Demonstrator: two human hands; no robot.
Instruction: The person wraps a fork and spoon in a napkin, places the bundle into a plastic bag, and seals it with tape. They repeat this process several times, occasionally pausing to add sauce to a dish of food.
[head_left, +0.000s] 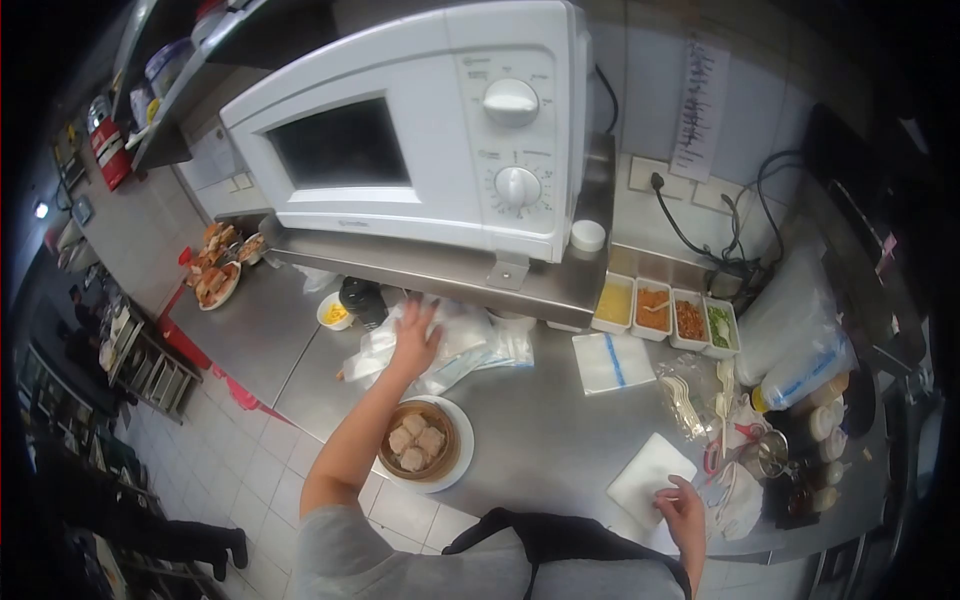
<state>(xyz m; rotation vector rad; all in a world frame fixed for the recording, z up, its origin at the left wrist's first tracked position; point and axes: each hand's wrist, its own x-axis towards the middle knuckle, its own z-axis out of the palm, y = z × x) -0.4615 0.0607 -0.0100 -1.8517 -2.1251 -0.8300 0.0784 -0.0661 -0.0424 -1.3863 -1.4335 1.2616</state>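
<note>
Lettering on the microwave, at 12 o'clock, and the wall note, at 1 o'clock, is too small or blurred to read. The bags, at 12 o'clock from the steamer, look clear, crumpled and glossy, their long axis roughly 8 to 2 o'clock. The left hand lies on them, fingers splayed, unclenched. The right hand bends its fingers over the white pad, at 3 o'clock; I cannot tell whether they grasp it.

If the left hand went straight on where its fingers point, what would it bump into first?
Beyond the plastic bags at its fingers, the left hand would probably meet the metal shelf below the microwave, or might slip beneath it; depth is unclear.
</note>
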